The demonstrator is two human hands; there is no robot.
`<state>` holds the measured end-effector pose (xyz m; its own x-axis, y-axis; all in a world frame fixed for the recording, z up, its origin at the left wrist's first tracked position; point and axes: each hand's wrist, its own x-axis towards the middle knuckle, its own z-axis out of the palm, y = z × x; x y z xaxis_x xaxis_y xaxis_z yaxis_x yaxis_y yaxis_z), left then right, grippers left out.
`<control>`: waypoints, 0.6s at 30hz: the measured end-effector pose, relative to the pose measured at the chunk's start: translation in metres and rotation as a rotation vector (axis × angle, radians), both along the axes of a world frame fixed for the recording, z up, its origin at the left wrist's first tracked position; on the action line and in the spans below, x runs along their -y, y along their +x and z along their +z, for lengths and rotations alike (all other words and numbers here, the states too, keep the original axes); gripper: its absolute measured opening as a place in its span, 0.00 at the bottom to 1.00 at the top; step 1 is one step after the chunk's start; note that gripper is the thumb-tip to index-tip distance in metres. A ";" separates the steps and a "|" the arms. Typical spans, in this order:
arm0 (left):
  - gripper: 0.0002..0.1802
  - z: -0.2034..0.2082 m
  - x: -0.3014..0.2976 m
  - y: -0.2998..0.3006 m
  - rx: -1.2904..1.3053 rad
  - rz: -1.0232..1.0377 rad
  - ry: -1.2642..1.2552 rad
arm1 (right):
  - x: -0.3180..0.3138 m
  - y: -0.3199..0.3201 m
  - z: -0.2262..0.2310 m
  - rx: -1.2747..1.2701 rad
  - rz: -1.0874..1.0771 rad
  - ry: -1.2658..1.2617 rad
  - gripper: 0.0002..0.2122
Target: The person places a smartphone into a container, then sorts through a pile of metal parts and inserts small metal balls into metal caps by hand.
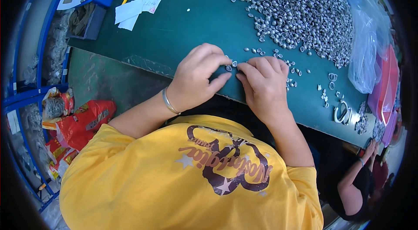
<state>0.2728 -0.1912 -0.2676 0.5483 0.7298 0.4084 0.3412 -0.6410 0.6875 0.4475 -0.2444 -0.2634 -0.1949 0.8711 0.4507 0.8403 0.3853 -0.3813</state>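
A few small silvery teardrop-shaped metal pieces (234, 64) lie at the near edge of the green table, between my two hands. My left hand (196, 71), with a bangle (170, 102) on its wrist, has its index fingertip right at these pieces. Its thumb stays apart from the index finger, leaving a gap with nothing held in it. Opposite, my right hand (266, 85) rests on the table edge with curled fingers. Its thumb and index fingertip are close together beside the pieces, and whatever is between them is hidden. More loose metal pieces (292, 70) are scattered just beyond this hand.
A large heap of metal pieces (300, 8) covers the far right of the green table (174, 29). Clear plastic bags (363, 42), paper slips (130, 14) and metal rings (342, 112) lie around. Red packages (89, 121) stand left; a co-worker's arm (352, 177) shows at right.
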 end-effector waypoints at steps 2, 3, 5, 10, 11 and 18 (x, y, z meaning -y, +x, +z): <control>0.13 -0.001 -0.002 0.001 -0.046 -0.030 0.059 | 0.000 0.000 -0.004 -0.002 -0.012 0.008 0.07; 0.12 -0.001 -0.002 0.001 -0.056 -0.028 0.050 | 0.000 0.001 -0.005 -0.006 -0.022 0.016 0.07; 0.12 -0.003 -0.002 -0.001 -0.065 -0.024 0.035 | 0.002 0.003 -0.003 -0.014 -0.016 0.014 0.07; 0.09 -0.001 -0.005 -0.004 -0.045 -0.079 0.055 | 0.013 0.007 -0.001 -0.054 0.018 0.026 0.08; 0.09 -0.002 -0.004 -0.005 -0.044 -0.077 0.054 | 0.015 0.007 -0.002 -0.069 0.021 0.013 0.08; 0.08 0.010 -0.001 -0.014 0.184 -0.048 -0.462 | 0.017 0.007 -0.004 -0.026 -0.022 -0.025 0.11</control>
